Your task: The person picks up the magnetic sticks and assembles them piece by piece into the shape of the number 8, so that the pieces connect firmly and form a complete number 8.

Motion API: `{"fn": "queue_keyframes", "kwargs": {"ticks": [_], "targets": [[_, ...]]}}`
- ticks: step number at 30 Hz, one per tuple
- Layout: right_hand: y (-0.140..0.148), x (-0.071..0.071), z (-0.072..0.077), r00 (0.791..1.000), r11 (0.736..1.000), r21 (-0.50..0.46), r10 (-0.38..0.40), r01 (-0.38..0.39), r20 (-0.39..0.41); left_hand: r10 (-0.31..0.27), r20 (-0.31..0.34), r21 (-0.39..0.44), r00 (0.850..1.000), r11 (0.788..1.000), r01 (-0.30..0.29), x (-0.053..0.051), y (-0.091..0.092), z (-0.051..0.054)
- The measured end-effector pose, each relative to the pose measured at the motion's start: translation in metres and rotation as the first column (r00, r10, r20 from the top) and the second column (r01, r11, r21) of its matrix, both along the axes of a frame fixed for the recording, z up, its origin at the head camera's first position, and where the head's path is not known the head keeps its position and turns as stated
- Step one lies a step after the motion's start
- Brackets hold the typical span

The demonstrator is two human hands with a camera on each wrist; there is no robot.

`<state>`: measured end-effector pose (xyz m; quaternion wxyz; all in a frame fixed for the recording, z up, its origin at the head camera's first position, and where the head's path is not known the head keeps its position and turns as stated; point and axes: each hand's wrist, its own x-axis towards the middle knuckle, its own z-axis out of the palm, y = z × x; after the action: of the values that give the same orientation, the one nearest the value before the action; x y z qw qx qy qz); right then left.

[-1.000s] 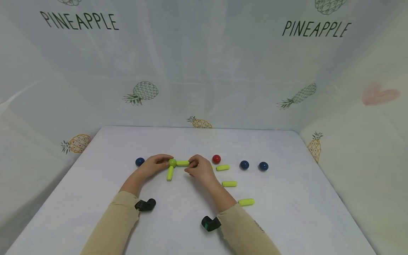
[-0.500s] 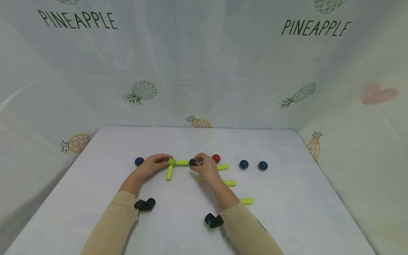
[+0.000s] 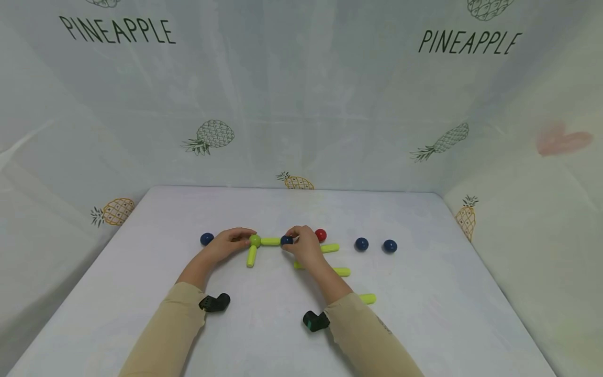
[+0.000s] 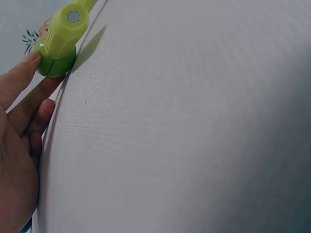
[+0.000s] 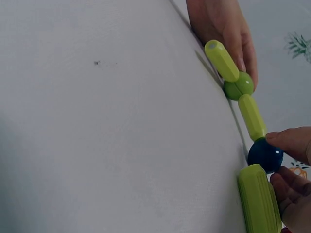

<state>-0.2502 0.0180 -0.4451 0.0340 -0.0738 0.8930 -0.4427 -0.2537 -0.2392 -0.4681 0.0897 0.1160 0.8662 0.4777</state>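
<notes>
"PINEAPPLE" lettering [image 3: 118, 31] twice across pale backdrop [image 3: 301, 99]; print on right sleeve [image 3: 365, 332] too small to read. Left hand [image 3: 230, 244]: thumb and forefinger pinching green ball [image 3: 255, 241], parted just by its width. Right hand [image 3: 307, 249]: thumb and fingertips gripping dark blue ball [image 3: 286, 240]. Yellow-green connecting rod [image 3: 270, 241] between balls, touching both, on white table [image 3: 264, 335]; second rod [image 3: 252, 257] juts from green ball toward person.
</notes>
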Motion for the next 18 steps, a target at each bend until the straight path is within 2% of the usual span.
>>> {"fn": "queue_keyframes", "kwargs": {"ticks": [11,18], "targets": [[-0.003,-0.005,0.003,1.0,0.999,0.034,0.016,-0.016,0.013,0.0,-0.034,-0.05,0.999,0.999,-0.002,0.005,-0.005,0.005],[-0.001,-0.008,0.004,0.999,0.998,0.056,0.006,-0.007,0.031,0.006,-0.064,-0.105,0.998,0.994,-0.013,0.016,-0.009,0.021]]}}
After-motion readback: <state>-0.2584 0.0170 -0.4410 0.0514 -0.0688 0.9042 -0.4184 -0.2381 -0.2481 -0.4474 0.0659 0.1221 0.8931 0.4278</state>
